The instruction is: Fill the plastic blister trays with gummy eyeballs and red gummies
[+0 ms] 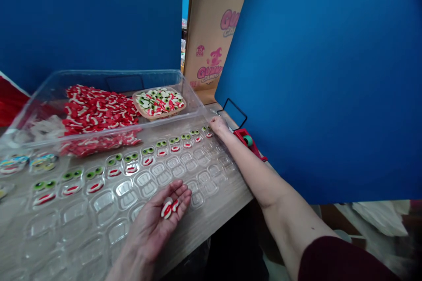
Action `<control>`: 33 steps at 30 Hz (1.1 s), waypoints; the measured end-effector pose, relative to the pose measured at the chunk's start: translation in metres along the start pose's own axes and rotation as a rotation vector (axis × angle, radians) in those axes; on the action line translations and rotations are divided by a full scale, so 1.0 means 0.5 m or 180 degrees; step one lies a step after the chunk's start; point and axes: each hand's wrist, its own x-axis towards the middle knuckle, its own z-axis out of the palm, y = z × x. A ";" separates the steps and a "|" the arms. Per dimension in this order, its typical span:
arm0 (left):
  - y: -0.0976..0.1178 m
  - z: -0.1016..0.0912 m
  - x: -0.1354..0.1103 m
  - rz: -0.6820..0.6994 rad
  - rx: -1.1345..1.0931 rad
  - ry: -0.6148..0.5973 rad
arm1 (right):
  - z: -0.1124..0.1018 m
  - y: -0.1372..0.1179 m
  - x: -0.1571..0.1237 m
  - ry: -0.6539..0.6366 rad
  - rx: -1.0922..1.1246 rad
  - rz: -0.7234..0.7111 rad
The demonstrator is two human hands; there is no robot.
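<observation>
1. Two red-and-white gummy lips (168, 207) lie on the palm of my left hand (153, 221), which is turned up just above the clear plastic blister tray (141, 189). My fingers are close together and loosely curled, not clamped on the gummies.
2. My right hand (220, 127) reaches to the far end of that tray, its fingers (211, 120) at the edge near the last row of filled wells. I cannot tell whether they are pinching anything, as they are too small to make out.
3. Filled wells run in a diagonal band across the tray, most with a pair of round green eye gummies (161, 143) above a lip gummy. Nearer my body the wells hold nothing, and at the far left sit round blue-and-yellow gummies (9, 163).
4. Beyond the tray stands a clear plastic bin (108, 81), its front wall overlapping the tray's far edge. It holds a heap of red-and-white gummies (99, 109) and a woven tan tray of mixed gummies (159, 103).
5. Just beside my right wrist sit a red tape dispenser (245, 140) and a black wire frame (234, 112) — and a blue panel (316, 74) blocks the view to the right, with a printed brown cardboard carton (211, 35) standing behind the gap.
6. My maroon sleeve (343, 261) covers my right arm near the elbow, below the light wooden table edge (214, 224).
</observation>
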 end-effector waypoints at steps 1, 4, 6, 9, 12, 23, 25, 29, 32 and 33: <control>0.002 -0.003 0.000 -0.0004 -0.0023 0.0007 | 0.009 0.000 0.004 -0.0027 -0.0040 0.0027; 0.008 -0.008 0.001 0.0014 -0.0061 0.0020 | 0.028 -0.001 0.002 -0.0058 -0.0137 0.0054; 0.009 -0.009 0.001 0.0029 -0.0066 0.0000 | 0.033 -0.001 -0.004 -0.0030 -0.0175 0.0009; 0.006 -0.010 0.001 0.0011 -0.0068 -0.0025 | 0.034 0.002 -0.014 0.0078 -0.0228 -0.0058; 0.003 -0.011 0.001 -0.0031 -0.0079 -0.0038 | 0.033 0.004 -0.026 0.0208 -0.0272 -0.0120; 0.007 -0.002 -0.017 0.0026 -0.0249 -0.0125 | 0.011 -0.004 -0.054 0.0100 -0.0505 -0.0344; 0.011 -0.002 -0.023 0.0087 -0.0403 -0.0269 | 0.001 -0.012 -0.073 0.0220 -0.0462 -0.0499; 0.019 -0.008 -0.029 0.0247 -0.0586 -0.0561 | -0.031 -0.040 -0.199 0.0119 0.0500 -0.1386; 0.017 -0.008 -0.032 0.0348 -0.0593 -0.0694 | -0.049 -0.057 -0.351 -0.0982 0.1322 -0.2554; 0.014 -0.007 -0.033 0.0359 -0.0567 -0.0747 | -0.049 -0.060 -0.396 -0.1366 0.1419 -0.2912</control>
